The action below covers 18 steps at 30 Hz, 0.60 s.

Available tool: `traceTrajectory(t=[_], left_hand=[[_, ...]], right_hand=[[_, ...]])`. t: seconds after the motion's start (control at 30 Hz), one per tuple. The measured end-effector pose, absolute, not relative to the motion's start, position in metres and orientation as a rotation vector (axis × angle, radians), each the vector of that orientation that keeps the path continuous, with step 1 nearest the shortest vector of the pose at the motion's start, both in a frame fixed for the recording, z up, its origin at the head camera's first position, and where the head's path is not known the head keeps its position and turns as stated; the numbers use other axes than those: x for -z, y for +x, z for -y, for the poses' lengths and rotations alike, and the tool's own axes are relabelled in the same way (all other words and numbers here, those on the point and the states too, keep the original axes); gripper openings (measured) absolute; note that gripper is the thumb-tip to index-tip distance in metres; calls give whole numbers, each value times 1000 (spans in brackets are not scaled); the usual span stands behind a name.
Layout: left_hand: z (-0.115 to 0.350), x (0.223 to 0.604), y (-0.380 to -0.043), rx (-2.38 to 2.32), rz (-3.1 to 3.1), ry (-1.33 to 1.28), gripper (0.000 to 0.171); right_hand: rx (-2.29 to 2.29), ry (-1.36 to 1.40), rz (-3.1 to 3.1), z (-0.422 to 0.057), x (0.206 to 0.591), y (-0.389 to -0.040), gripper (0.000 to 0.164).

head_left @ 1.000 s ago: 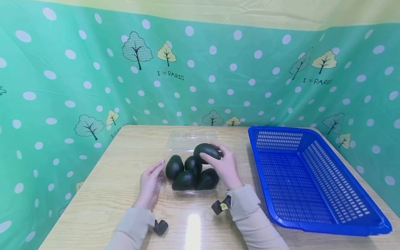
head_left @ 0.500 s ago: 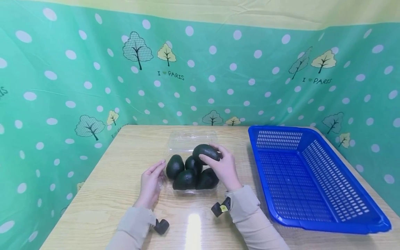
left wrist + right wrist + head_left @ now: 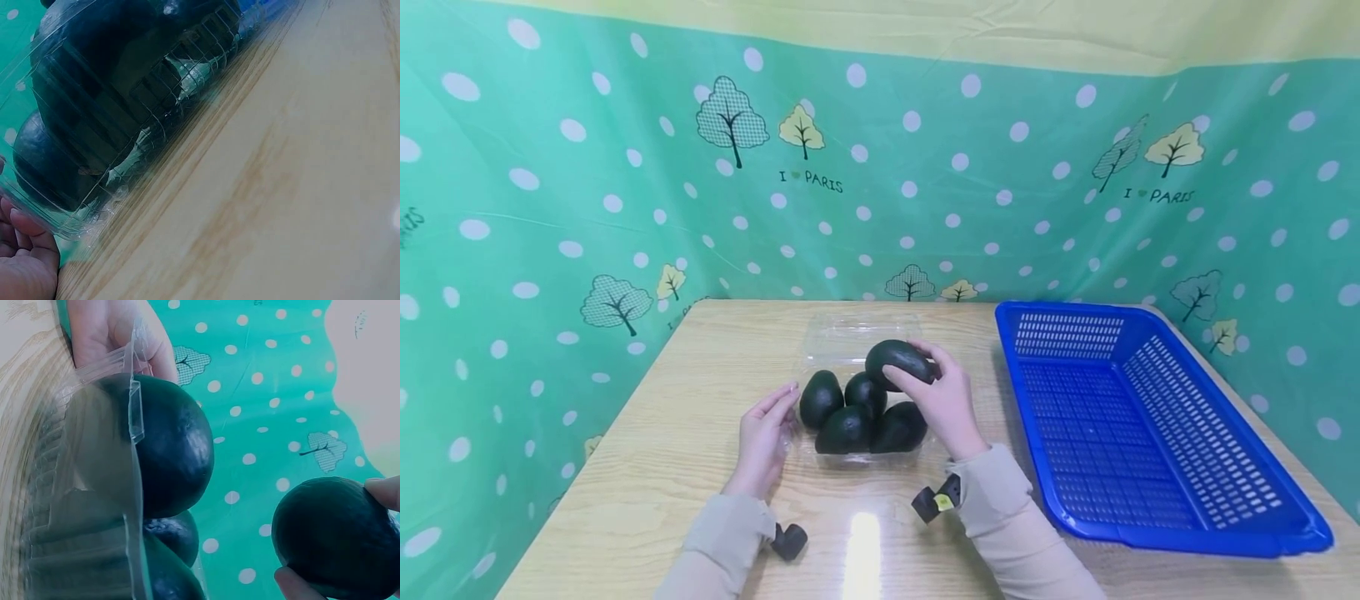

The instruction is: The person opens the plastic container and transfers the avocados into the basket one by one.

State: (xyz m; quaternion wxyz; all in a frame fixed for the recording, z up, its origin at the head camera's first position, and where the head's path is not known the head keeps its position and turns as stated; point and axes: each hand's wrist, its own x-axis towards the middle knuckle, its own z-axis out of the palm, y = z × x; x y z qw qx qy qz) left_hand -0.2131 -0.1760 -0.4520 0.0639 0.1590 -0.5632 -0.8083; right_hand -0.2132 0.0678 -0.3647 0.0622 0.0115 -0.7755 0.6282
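A dark green avocado [image 3: 897,364] is gripped by my right hand [image 3: 953,406], thumb on the near side and fingers on the far side. It is held above the back right of a clear plastic clamshell container [image 3: 135,415] whose lid [image 3: 859,337] lies folded back. Several more avocados rest inside, among them a left one [image 3: 821,401] and a front one [image 3: 843,431]. My left hand [image 3: 762,435] holds the container's left rim between thumb and fingers. In the right wrist view the held avocado [image 3: 334,537] hangs apart from the container.
A big blue plastic basket [image 3: 1037,442] with slotted walls stands at the right of the wooden table [image 3: 647,467]. Polka-dot cloth [image 3: 910,208] hangs behind and along the sides. A black wrist camera [image 3: 790,542] sits at each cuff.
My right hand dipped slightly with the avocado, then rose a little and shifted right. The left hand stays at the container's rim.
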Motion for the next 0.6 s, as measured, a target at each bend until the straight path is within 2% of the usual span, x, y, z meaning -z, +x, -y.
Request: traceTrajectory(t=[0.6], left_hand=[[175, 452, -215, 2434, 1691, 487, 38]], right_hand=[[-1884, 73, 2339, -72, 351, -200, 57]])
